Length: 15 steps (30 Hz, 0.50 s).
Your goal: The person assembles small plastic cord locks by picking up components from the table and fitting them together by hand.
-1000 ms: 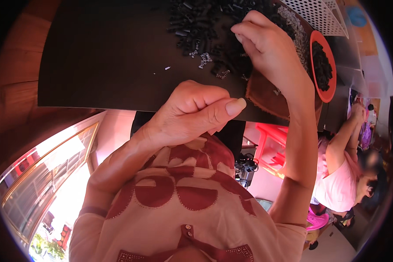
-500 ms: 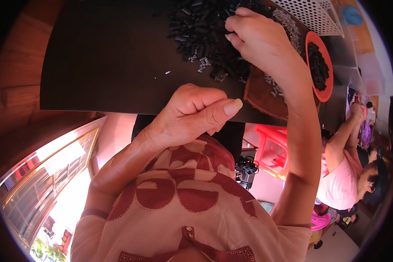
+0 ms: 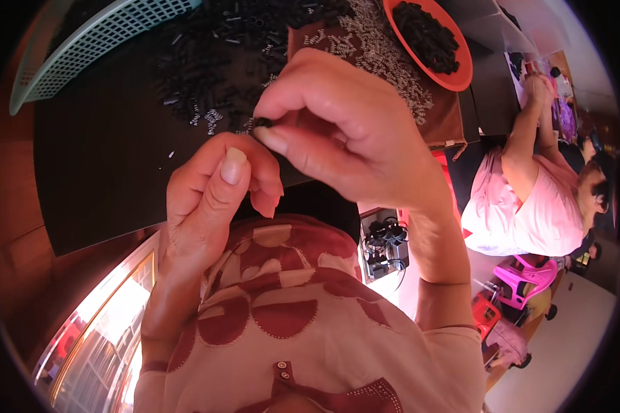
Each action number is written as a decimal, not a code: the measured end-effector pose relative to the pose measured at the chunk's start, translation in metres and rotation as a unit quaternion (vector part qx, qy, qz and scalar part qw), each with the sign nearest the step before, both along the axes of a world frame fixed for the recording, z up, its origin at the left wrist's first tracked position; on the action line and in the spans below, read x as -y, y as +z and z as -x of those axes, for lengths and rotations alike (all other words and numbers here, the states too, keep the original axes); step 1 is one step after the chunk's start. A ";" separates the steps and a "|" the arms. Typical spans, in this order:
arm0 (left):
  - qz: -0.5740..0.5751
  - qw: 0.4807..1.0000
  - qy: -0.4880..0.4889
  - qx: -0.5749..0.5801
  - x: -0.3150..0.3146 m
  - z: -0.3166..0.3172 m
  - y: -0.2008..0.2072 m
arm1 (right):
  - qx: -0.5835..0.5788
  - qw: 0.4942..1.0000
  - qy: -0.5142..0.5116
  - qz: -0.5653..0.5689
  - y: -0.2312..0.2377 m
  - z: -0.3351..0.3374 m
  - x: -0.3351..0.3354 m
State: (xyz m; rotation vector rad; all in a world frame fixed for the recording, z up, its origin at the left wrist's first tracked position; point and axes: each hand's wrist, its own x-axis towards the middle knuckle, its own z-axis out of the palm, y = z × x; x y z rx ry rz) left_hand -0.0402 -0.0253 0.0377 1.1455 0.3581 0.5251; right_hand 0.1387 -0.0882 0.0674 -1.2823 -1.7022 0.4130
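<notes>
My right hand (image 3: 351, 127) pinches a small black tube-like piece (image 3: 262, 122) between thumb and forefinger, in front of my chest. Close beside it, my left hand (image 3: 217, 175) is closed, fingers curled in and thumb bent over them; whatever it may hold is hidden. Beyond both hands a heap of short black tubes (image 3: 213, 65) covers part of the dark table (image 3: 96, 165). Small metal springs (image 3: 379, 48) lie strewn over a brown cloth (image 3: 442, 122) to the right, and a few coiled springs (image 3: 212, 120) sit at the near edge of the heap.
An orange-red bowl (image 3: 461, 65) of black pieces stands at the far right of the table. A teal perforated basket (image 3: 96, 48) is at the far left. Another person (image 3: 530, 186) sits to the right, near a pink plastic stool (image 3: 527, 279).
My right hand has come back from the black heap with a small black piece and now meets my left hand. The view has shifted, bringing the teal basket into sight.
</notes>
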 end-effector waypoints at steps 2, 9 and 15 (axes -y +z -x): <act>-0.010 1.000 0.015 -0.020 0.004 -0.007 0.003 | -0.041 0.998 -0.030 0.046 0.008 0.010 0.015; 0.079 0.997 -0.011 -0.020 0.014 -0.024 -0.003 | 0.005 0.997 -0.080 -0.005 -0.004 0.011 0.031; 0.170 0.983 -0.057 0.029 0.009 -0.022 -0.012 | -0.118 0.991 -0.056 0.023 -0.006 0.009 0.038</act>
